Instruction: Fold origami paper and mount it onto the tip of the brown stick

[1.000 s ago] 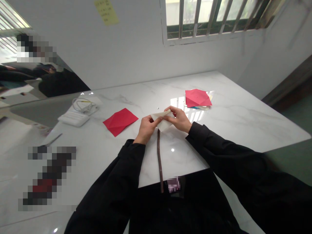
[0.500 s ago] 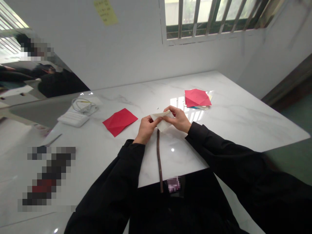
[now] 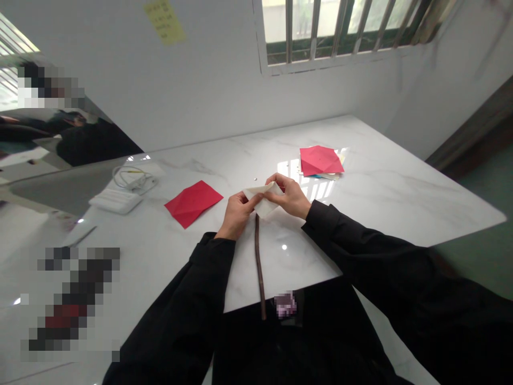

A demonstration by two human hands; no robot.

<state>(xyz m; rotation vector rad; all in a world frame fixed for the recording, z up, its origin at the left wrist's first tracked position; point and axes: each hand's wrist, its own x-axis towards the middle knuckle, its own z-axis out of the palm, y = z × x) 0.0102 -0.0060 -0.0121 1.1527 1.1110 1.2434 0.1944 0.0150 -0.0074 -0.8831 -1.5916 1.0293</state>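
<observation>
A person in black long sleeves works at a white marble table, both bare hands raised just above its surface and closed on a small folded cream paper. The left hand pinches the near corner of the paper between thumb and curled fingers, while the right hand grips the far side, its fingers bent over the top fold. The two hands nearly meet, with the paper held tilted between them and clear of the table. A thin dark brown stick lies on the marble directly below the hands, running toward the table's near edge. To the left, a red paper square with faint crease lines lies flat by itself, near the left hand. Ahead and to the right, another red paper square tops a small stack of papers. A tiny bead sits on the marble between the hands and that stack. Farther left are a flat white box and a coiled white cable. Beyond the table, a barred window and a yellow sticky note mark the white wall.
</observation>
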